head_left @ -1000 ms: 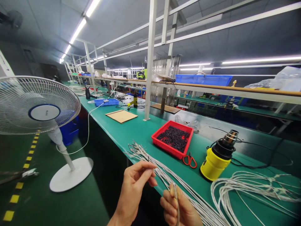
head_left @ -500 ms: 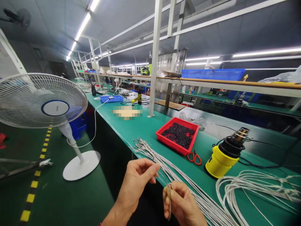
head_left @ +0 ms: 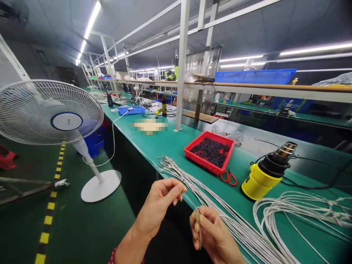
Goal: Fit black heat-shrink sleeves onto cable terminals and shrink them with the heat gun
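Observation:
At the front edge of the bench, my left hand [head_left: 158, 205] is closed in a pinch on the end of a thin pale wire [head_left: 191, 201]. A tiny dark piece shows at its fingertips. Lower and to the right, my right hand [head_left: 217, 234] grips a greyish-tan curved strip-like piece [head_left: 198, 229], its exact kind unclear. The thin wire runs between the two hands, with a bit of red and white at the right fingertips. Just beyond my hands lies a long bundle of white cables [head_left: 211, 200], its frayed ends pointing to the far left.
A red tray [head_left: 209, 152] of small black tube pieces sits behind the cables, with red-handled scissors [head_left: 228, 177] beside it. On the right stand a yellow heat gun [head_left: 264, 176] and coiled white cables [head_left: 291, 216]. A white fan [head_left: 66, 121] stands on the left.
The view has shifted slightly, and bench items appear a little higher. Both hands keep their grips, with the wire still stretched between them.

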Motion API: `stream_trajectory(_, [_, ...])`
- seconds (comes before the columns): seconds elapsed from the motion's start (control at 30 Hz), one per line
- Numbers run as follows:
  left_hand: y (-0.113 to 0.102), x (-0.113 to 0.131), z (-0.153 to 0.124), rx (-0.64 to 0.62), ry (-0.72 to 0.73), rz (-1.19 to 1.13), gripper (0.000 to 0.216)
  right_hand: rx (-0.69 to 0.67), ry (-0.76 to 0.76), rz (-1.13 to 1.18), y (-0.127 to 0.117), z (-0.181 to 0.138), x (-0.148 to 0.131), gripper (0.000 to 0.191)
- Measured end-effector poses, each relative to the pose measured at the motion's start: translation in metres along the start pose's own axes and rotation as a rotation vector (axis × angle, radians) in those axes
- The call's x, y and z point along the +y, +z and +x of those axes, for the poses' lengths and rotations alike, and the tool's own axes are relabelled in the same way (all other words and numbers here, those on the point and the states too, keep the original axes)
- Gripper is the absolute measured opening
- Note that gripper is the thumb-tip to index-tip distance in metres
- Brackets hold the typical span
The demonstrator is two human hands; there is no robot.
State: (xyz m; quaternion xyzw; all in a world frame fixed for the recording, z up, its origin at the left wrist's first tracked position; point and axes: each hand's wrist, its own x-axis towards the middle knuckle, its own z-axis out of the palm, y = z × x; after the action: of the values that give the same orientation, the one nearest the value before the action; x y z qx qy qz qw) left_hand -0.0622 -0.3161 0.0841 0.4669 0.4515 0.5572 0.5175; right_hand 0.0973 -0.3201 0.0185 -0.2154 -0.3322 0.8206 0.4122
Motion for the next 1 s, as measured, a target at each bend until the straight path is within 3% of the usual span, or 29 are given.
stream_trajectory(0.23, [-0.017,0.001,0.006,0.058,-0.011,0.108,0.034,0.052,-0.109,-0.181,0.002,-0.007,0.002,0.023])
stream_trajectory(0.4, [-0.037,0.018,0.01,-0.172,-0.155,0.289,0.057,0.076,-0.202,-0.458,0.008,-0.012,-0.009,0.021])
stream_trajectory(0.73, [-0.046,0.039,0.014,-0.531,-0.347,0.327,0.055,0.03,-0.201,-0.659,0.022,-0.014,-0.015,0.019])
stream_trajectory(1.0, [-0.058,0.044,0.012,-0.625,-0.364,0.339,0.036,-0.005,-0.139,-0.703,0.019,-0.011,-0.01,0.021])
